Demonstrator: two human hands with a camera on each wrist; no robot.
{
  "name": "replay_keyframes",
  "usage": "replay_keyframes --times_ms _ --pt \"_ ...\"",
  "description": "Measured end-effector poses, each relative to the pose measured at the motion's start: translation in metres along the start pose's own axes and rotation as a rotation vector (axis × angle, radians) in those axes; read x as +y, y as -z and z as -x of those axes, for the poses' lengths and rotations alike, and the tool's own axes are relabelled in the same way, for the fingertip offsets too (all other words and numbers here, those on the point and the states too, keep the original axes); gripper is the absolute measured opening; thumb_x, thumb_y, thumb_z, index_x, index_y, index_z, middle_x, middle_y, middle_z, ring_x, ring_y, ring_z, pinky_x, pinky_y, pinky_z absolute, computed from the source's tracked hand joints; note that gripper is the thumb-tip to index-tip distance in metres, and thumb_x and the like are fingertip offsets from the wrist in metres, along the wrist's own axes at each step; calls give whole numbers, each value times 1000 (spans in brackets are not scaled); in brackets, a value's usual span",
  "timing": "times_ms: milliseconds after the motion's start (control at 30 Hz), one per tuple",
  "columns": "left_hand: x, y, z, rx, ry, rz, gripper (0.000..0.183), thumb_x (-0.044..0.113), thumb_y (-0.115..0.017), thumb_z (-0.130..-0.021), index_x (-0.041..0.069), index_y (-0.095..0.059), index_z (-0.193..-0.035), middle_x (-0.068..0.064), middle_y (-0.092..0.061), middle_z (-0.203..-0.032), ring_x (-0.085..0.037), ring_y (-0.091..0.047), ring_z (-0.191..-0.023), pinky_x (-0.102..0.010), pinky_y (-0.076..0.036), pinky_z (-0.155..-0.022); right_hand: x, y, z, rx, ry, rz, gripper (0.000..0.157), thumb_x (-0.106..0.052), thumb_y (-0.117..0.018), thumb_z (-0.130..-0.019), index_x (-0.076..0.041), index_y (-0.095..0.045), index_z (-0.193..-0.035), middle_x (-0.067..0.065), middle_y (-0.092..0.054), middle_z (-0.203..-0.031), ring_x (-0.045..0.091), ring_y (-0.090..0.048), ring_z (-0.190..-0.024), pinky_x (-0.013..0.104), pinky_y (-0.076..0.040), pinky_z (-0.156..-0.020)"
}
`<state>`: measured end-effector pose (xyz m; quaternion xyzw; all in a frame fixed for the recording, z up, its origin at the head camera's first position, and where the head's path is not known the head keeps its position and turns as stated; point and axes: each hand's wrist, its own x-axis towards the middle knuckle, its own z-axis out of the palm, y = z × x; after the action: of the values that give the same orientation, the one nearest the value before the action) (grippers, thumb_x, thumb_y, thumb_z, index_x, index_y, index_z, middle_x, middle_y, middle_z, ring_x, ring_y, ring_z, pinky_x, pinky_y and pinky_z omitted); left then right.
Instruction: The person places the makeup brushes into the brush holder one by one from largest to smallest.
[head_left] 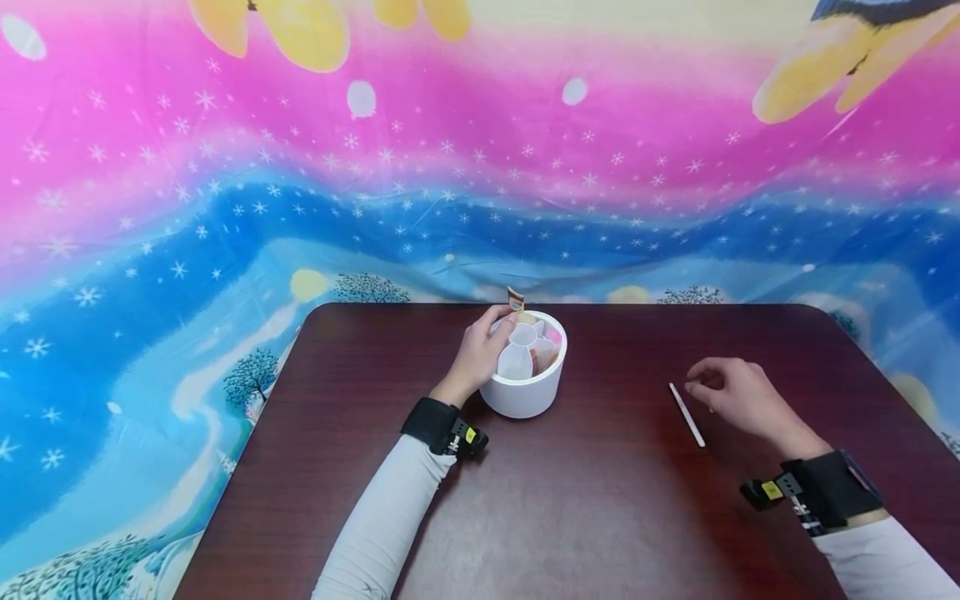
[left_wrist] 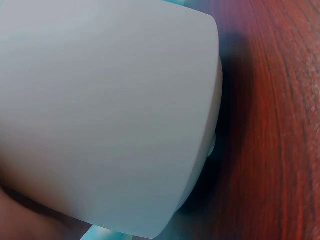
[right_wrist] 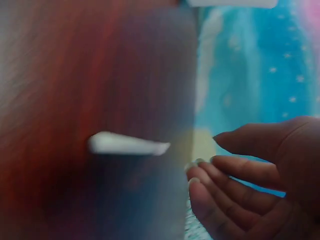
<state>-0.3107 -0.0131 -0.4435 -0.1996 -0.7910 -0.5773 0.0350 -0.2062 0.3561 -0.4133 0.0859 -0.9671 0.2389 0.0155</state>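
My left hand [head_left: 480, 352] grips the left side of a round white divided organizer [head_left: 517, 400], its thumb lying over the rim. In the left wrist view the smooth white wall of the organizer [left_wrist: 115, 105] fills most of the picture, with part of the hand at the lower left. A small brown and cream striped piece [head_left: 515, 298] sticks up at the back rim, right by the left fingertips. My right hand [head_left: 738, 396] hovers with loosely bent fingers, holding nothing. Just left of it, a slim white pen-like stick [head_left: 686, 415] lies on the table.
Small pink and orange items [head_left: 552, 336] sit in the right-hand compartments of the organizer. The dark reddish-brown table [head_left: 570, 517] ends at the back against a colourful printed cloth [head_left: 480, 167].
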Motion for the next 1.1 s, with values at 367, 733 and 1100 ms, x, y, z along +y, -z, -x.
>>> replay_keyframes --times_ms 367,733,1100 --pt "-1 0 0 9 14 10 48 52 -38 -97 19 -53 -129 -3 -55 -128 -22 -63 -99 -38 -52 -83 11 -20 -5 -103 -77 53 26 -17 -69 -84 4 -64 -99 10 -64 -84 21 -60 -74 35 -50 -60" --pt "-2 -1 -2 11 20 1 50 54 -36 -96 21 -52 -130 -1 -56 -128 -18 -63 -97 -33 -51 -82 -3 -22 -10 -123 -69 54 21 -2 -63 -85 8 -62 -103 15 -64 -87 26 -61 -77 34 -51 -58" --pt "-3 -2 -1 9 18 -15 49 54 -35 -97 21 -52 -129 -1 -56 -127 -17 -63 -98 -33 -51 -81 -65 7 -10 146 79 -42 8 -15 -67 -87 -10 -65 -93 2 -67 -81 15 -63 -70 25 -49 -54"
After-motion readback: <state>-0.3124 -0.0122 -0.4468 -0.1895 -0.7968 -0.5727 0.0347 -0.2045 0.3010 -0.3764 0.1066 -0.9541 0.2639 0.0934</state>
